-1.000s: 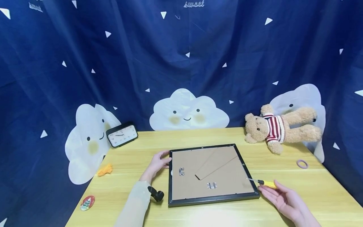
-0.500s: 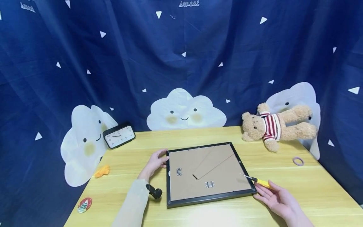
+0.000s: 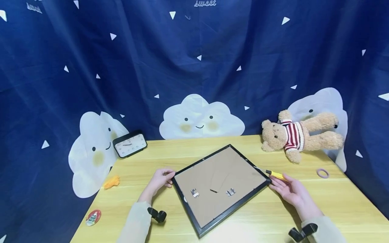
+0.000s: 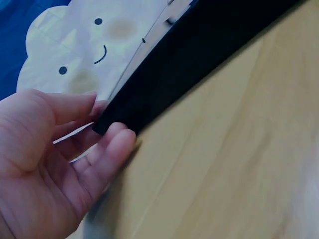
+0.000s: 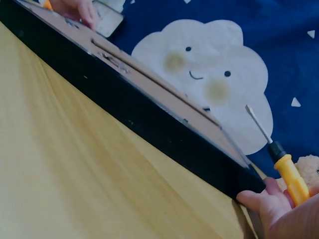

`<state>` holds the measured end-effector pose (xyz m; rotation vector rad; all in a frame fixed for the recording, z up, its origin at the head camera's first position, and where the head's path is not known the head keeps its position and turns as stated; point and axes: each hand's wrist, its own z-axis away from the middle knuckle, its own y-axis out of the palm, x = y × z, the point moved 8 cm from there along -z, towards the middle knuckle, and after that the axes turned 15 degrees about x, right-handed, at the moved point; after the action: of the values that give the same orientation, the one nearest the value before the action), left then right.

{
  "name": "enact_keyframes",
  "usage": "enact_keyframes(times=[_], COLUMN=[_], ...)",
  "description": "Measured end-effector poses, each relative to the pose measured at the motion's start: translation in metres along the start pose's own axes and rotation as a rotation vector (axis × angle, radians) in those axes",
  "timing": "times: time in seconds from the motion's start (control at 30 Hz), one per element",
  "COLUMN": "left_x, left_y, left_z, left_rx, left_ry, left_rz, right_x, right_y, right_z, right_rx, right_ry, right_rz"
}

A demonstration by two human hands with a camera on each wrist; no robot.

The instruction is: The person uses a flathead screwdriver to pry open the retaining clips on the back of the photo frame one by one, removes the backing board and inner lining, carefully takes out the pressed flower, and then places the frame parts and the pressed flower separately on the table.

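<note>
Turning frame [image 3: 218, 179] CCW, ctr. of table [image 3: 164, 155]
L hand [image 3: 159, 181] is pinching corner at 9 o'clock; R hand [image 3: 288, 193] is steadying 3 o'clock corner, fingers gripping screwdriver [image 3: 276, 174]. Advisable: keeping both corners supported, screwdriver pointing off frame. Vs. 0.5 s ago, near corner is swinging approx. 8 to 7 o'clock.

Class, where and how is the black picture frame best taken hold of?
Probably best by the black rim of the picture frame, at the opposite left and right corners, coming in from the outer sides. The rim makes a thick border to pinch, and those corners point outward, so the load should balance. The flat brown backing offers little to hold beyond small metal fittings.
</note>
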<state>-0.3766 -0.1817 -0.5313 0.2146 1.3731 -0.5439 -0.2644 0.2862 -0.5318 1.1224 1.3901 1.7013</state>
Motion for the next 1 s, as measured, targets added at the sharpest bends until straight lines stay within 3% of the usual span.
enact_keyframes(times=[0.13,0.3,0.37,0.53,0.67,0.83,1.0], left_x=[-0.015,-0.013,-0.006,-0.004,-0.002,-0.004,-0.008], left_y=[0.005,0.012,0.015,0.032,0.047,0.057,0.059], left_z=[0.019,0.024,0.021,0.021,0.019,0.013,0.007], left_rx=[0.082,0.196,0.236,0.360,0.451,0.433,0.370], left_ry=[0.017,0.024,0.024,0.029,0.016,0.023,0.050], left_rz=[-0.106,-0.177,-0.146,0.049,0.136,0.137,0.114], right_x=[0.006,0.010,0.008,0.001,-0.004,-0.010,-0.019], right_y=[0.003,0.007,0.009,0.015,0.014,0.010,0.012], right_z=[-0.020,-0.043,-0.052,-0.075,-0.090,-0.092,-0.070], right_rx=[0.008,0.025,0.036,0.079,0.080,0.043,0.056], right_ry=[-0.022,-0.048,-0.043,-0.017,-0.016,0.008,0.052], right_rz=[0.013,0.009,-0.003,-0.053,-0.042,0.042,0.104])
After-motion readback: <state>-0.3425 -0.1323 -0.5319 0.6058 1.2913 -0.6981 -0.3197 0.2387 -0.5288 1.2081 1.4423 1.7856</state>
